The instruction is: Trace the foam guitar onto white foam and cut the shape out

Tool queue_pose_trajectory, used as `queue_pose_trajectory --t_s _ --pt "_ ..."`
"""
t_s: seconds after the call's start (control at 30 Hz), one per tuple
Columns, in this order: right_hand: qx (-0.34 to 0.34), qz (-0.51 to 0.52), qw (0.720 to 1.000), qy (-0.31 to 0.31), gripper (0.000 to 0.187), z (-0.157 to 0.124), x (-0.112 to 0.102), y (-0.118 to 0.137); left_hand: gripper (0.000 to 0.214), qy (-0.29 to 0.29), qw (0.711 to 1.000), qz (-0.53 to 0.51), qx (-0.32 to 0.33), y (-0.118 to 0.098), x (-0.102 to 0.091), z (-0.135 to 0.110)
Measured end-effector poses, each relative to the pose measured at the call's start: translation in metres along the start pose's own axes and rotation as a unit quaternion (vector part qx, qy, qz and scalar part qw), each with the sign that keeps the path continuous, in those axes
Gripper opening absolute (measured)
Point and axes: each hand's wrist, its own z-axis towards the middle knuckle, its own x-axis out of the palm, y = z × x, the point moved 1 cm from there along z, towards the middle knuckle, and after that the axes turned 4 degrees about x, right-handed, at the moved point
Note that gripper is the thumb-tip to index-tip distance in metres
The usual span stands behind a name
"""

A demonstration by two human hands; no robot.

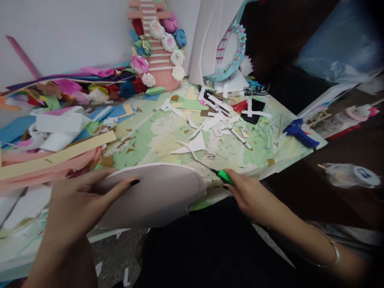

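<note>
My left hand (75,200) grips a curved white board (153,196) at its left edge, thumb on the near face and fingers behind. The board stands tilted at the table's front edge, with a rounded rim and a thin reddish line near its right end. My right hand (247,192) is closed around a green-handled craft knife (225,177), its thin blade pointing left and away from me. The blade is just past the board's right end, above the table and apart from the rim as far as I can see. A pointed white offcut (193,146) lies beyond the blade.
Coloured paper scraps (57,128) are heaped on the left. A pink stair model with paper flowers (160,52) and a blue round-framed piece (231,56) stand at the back. A blue glue gun (301,133) lies near the right edge; a marker (240,137) lies among white strips.
</note>
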Motion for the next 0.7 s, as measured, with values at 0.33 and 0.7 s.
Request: queue_pose_trajectory --t_s 0.33,0.7 --pt "-0.055 0.113 0.992 -0.033 0.014 0.008 0.007 0.014 0.03 0.008 0.999 -0.044 0.025 -0.027 -0.011 0.004" --pt "-0.062 0.128 0.987 -0.081 0.015 0.014 0.002 0.019 0.03 -0.08 0.99 -0.103 -0.056 -0.004 -0.018 0.003"
